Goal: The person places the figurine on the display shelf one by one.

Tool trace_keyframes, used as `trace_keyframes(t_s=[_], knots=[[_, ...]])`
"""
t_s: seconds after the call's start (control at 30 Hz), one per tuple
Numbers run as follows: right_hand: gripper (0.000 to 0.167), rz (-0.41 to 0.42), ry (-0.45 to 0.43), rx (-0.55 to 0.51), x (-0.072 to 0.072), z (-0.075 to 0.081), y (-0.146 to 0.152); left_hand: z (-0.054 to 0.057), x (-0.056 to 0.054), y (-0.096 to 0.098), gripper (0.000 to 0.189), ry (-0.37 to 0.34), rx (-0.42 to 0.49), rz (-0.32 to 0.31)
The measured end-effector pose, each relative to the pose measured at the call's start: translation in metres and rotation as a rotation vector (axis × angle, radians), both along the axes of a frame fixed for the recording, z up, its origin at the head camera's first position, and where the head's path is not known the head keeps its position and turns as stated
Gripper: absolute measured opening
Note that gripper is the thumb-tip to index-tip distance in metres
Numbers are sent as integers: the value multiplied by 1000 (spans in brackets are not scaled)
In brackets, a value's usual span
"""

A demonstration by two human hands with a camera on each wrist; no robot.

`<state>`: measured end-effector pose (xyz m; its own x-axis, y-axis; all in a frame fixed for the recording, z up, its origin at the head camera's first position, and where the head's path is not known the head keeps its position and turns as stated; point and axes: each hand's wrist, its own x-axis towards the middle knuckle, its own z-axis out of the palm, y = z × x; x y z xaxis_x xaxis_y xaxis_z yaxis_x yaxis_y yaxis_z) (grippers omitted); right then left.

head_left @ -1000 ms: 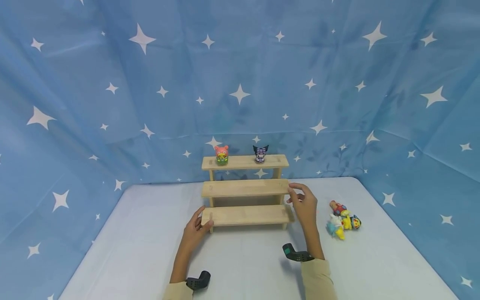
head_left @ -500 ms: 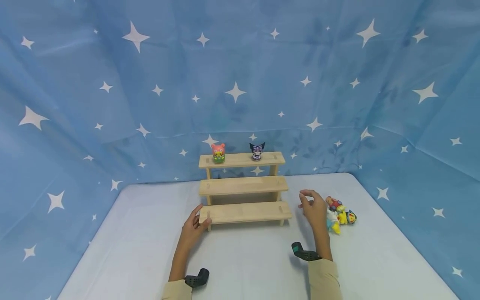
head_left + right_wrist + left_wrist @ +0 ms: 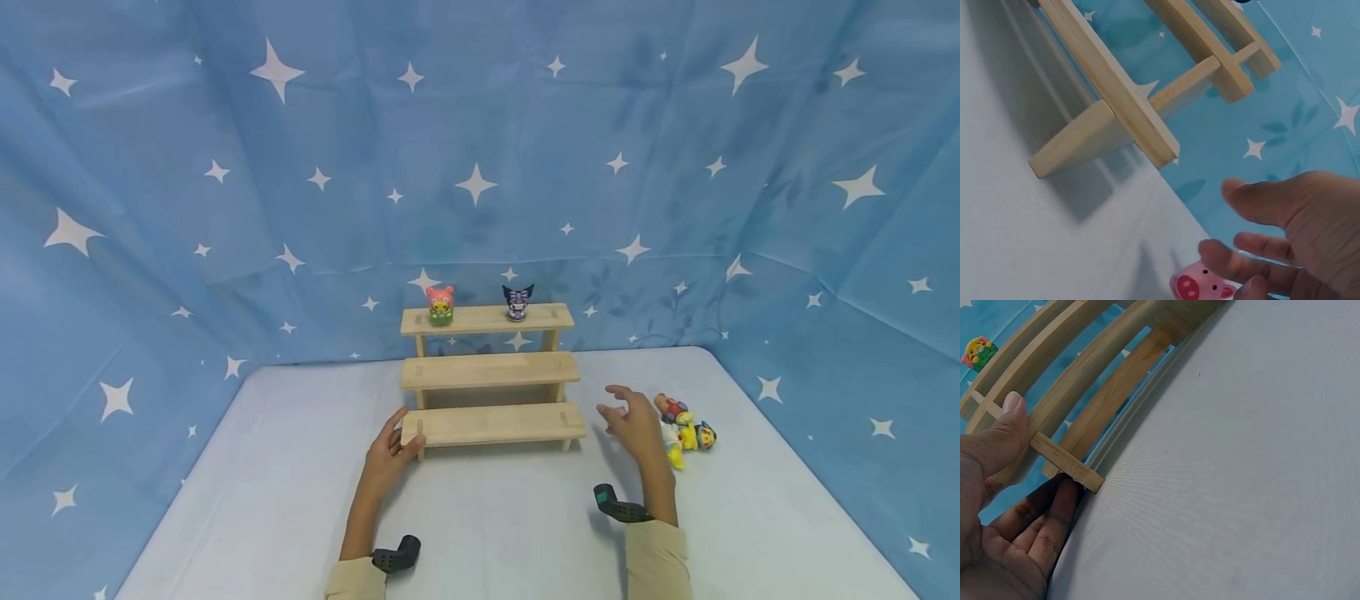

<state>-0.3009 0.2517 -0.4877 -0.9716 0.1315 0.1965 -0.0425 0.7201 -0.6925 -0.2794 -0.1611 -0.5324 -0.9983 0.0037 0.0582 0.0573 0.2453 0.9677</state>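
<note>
A three-tier wooden display stand (image 3: pixel 491 425) stands on the white table. My left hand (image 3: pixel 386 462) holds the left end of its lowest shelf; in the left wrist view the thumb lies along the board and the fingers are behind the leg. On the top tier sit a pink-and-green figurine (image 3: pixel 441 310) and a black-and-purple figurine (image 3: pixel 517 305). Right of the stand, my right hand (image 3: pixel 639 429) has thumb and fingers spread. A pink pig figurine (image 3: pixel 1192 285) is by its fingertips, partly hidden; I cannot tell whether they touch.
Several small figurines lie bunched right of my right hand, among them a red-and-blue one (image 3: pixel 671 408), a yellow one (image 3: pixel 687 435) and a blue-and-yellow one (image 3: pixel 705 435). A blue curtain (image 3: pixel 480 233) with white stars hangs behind the table (image 3: pixel 487 525).
My right hand has left the right end of the middle shelf and moved right, down toward the figurines, its fingers spreading. My left hand keeps its place on the stand.
</note>
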Motion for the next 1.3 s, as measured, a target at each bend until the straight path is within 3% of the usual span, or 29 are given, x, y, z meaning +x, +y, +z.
trace_keyframes(t_s=[0.17, 0.67, 0.97, 1.3], knots=[[56, 18, -157, 68, 6, 3, 4, -1, 1, 1, 68, -8, 1, 1], [63, -17, -347, 97, 12, 2, 22, 0, 2, 2, 68, -16, -3, 6], [62, -19, -339, 105, 6, -2, 19, 19, 9, 6, 67, -35, 8, -1], [60, -30, -289, 128, 3, -14, 14, 1, -1, 3, 68, -36, -19, 11]])
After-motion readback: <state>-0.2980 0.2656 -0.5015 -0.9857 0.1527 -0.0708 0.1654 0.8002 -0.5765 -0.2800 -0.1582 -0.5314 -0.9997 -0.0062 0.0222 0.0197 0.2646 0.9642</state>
